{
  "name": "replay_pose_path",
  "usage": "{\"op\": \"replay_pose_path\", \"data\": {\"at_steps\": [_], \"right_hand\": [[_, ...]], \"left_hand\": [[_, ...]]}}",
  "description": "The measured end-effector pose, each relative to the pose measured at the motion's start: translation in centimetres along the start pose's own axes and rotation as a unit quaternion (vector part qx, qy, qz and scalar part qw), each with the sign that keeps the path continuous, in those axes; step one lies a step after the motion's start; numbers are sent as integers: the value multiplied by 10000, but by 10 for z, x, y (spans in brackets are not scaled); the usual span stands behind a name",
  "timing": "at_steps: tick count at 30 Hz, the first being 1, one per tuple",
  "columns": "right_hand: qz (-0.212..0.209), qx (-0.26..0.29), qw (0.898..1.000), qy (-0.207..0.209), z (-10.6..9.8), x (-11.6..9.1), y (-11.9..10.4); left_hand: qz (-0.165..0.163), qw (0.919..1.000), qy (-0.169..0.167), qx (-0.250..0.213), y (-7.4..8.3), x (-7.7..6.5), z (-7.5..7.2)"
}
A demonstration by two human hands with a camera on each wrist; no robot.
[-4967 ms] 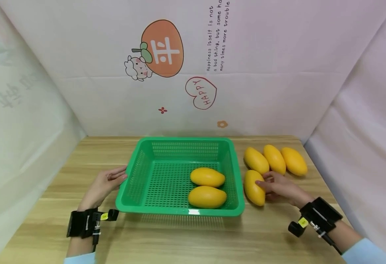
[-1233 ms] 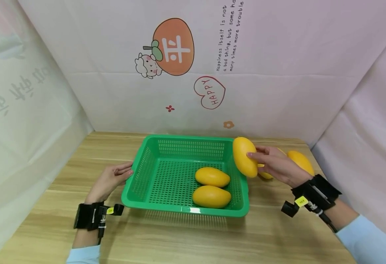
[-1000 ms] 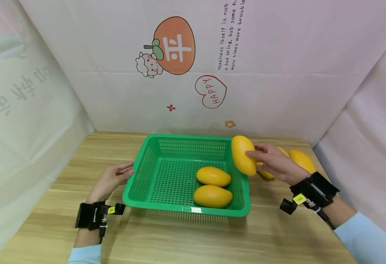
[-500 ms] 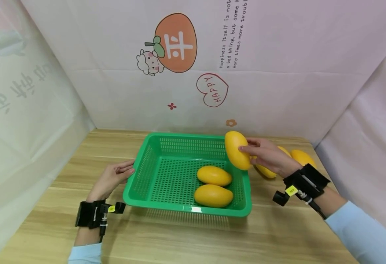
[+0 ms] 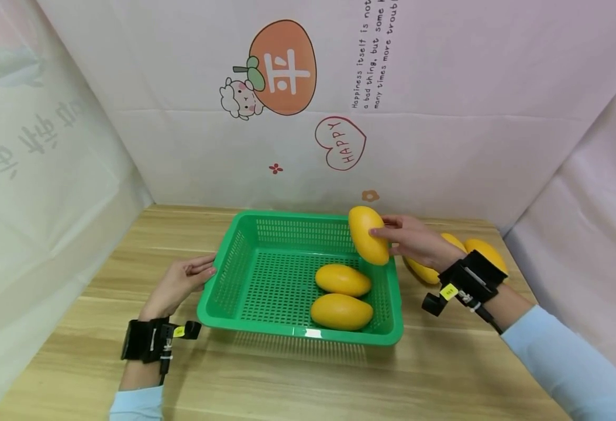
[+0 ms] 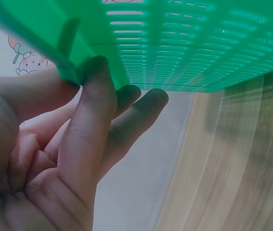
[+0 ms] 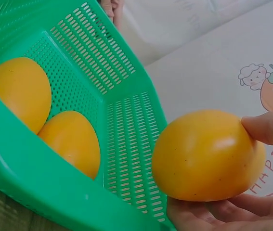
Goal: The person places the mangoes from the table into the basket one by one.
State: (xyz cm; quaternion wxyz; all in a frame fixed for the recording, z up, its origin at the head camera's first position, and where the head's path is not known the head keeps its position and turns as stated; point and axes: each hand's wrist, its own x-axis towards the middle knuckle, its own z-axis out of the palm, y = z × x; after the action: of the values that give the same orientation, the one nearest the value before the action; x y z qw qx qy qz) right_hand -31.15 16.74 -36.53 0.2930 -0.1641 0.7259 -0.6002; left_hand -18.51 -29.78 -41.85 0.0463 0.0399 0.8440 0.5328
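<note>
The head view is bright and even, with a white glint on the basket (image 5: 265,328) at lower centre and soft shadow on the table (image 5: 265,386) below. Left wrist view: dimmer, left hand (image 6: 76,147) shaded. Right wrist view: glare on the mango (image 7: 203,159), lower-left corner dark.

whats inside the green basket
Two mangoes lie side by side toward the right end of the basket. Whatever is beneath them is covered; another mango, in the right hand, hides part of the far right corner.
</note>
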Motion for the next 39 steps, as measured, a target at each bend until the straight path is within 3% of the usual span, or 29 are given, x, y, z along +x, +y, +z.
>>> {"op": "replay_pose_path", "data": {"at_steps": [18,30,39], "right_hand": [[319,-906,9954,10,11,27,-8],[364,-1802,9828,148,18,40,-11],[-13,-2572,9655,406,28,48,-14]], "left_hand": [[13,10000,-16,58,3,-2,1],[2,10000,7,28,2,-2,2],[-28,10000,20,46,2,-2,2]]}}
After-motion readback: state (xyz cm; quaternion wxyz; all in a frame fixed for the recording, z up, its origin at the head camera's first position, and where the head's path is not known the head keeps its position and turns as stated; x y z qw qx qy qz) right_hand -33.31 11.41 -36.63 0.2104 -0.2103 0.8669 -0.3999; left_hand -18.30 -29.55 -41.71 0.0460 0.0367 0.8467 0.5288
